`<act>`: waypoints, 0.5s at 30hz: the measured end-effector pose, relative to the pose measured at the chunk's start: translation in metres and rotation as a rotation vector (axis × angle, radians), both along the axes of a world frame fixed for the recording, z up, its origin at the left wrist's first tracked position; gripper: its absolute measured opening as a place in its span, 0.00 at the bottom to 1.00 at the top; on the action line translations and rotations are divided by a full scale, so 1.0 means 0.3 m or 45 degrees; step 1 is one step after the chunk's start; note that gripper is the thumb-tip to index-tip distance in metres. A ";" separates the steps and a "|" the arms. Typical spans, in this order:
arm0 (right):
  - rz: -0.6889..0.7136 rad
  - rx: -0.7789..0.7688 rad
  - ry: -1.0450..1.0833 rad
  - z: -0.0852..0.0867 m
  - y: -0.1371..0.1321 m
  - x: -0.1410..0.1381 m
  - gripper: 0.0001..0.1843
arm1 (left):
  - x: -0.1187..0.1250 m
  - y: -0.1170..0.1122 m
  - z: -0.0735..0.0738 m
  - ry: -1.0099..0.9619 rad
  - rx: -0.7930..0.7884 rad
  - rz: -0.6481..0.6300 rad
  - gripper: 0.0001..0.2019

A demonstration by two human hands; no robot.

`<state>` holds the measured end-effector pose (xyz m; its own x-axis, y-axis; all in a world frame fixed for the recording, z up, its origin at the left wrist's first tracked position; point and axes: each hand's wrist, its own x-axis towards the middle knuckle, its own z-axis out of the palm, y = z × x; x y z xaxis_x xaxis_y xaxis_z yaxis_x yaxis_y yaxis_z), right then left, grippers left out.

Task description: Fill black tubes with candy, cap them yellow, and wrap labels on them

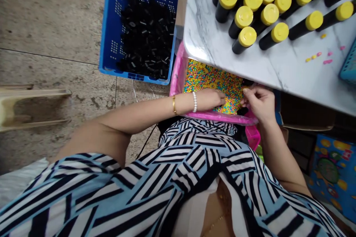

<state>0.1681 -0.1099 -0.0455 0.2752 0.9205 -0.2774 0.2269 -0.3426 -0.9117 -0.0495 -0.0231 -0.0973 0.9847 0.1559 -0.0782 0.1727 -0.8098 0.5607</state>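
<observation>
A pink tub (178,77) full of small multicoloured beads (214,81) sits on my lap, partly under the table edge. My left hand (211,99) reaches into the beads with its fingers curled down among them; what they hold is hidden. My right hand (260,100) is at the tub's right side, fingers pinched around the top of a black tube (243,111) that is mostly hidden. A pearl bracelet and a gold bangle circle my left wrist.
A white marble table (250,59) carries many black tubes with yellow caps (258,3) and a few loose beads (319,57). A blue crate (111,26) of black tubes stands on the floor to the left. A beige stool (27,107) is at far left.
</observation>
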 end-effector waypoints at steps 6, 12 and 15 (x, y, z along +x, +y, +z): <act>0.002 -0.033 0.044 -0.020 0.004 0.027 0.24 | -0.107 0.023 0.077 -0.220 -0.594 0.260 0.17; 0.285 -0.171 -0.320 -0.059 0.009 0.037 0.21 | -0.174 -0.040 0.128 -0.454 -0.845 0.420 0.19; 0.517 -0.130 -0.621 -0.049 0.036 0.021 0.18 | -0.213 -0.075 0.149 -0.650 -0.766 0.540 0.18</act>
<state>0.1743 -0.0992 -0.0601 0.0268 0.9535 -0.3001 0.7371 -0.2217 -0.6384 -0.1135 -0.0456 -0.0526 0.7907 0.5887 0.1678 0.0036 -0.2787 0.9604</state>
